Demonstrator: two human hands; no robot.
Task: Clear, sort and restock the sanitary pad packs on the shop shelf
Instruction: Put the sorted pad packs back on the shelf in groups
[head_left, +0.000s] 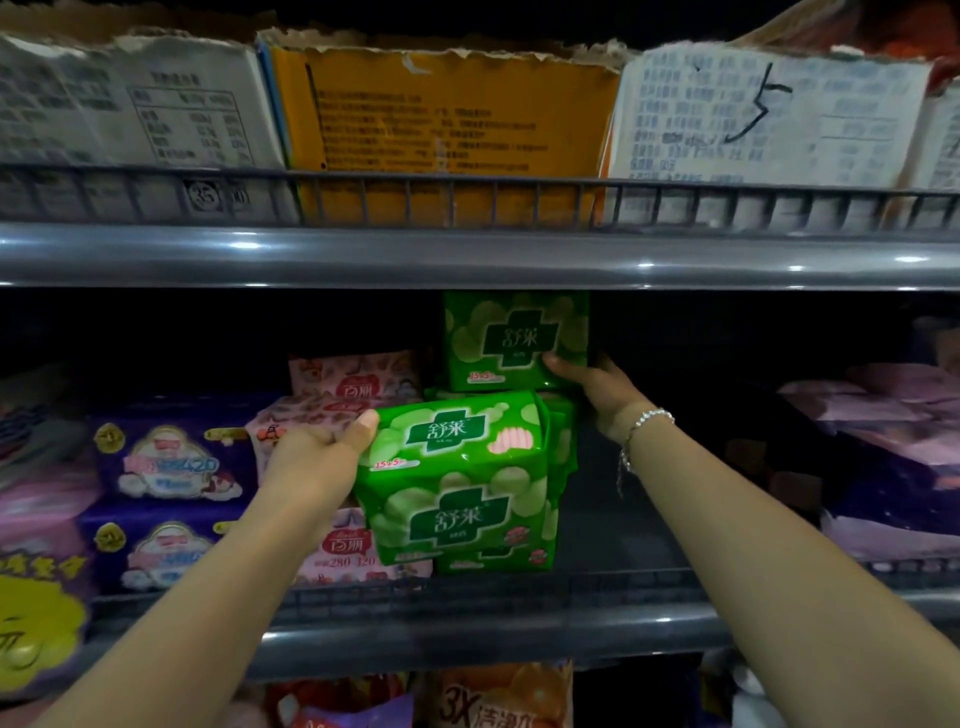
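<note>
Head view. The middle shelf (467, 631) carries purple pad packs (171, 462) at left, pink patterned packs (353, 376) beside them, and a stack of green pad packs (493, 558) at centre. The upper shelf (467, 257) holds torn cartons: a white carton (130, 104), an orange carton (447, 119), and a white carton marked "5" (769, 114). The left hand (317, 462) grips the front green pack (457, 467) at its upper left corner, thumb across the face. The right hand (597, 389) holds the top green pack (514, 338) at its lower right corner, fingers curled behind it, atop the stack.
</note>
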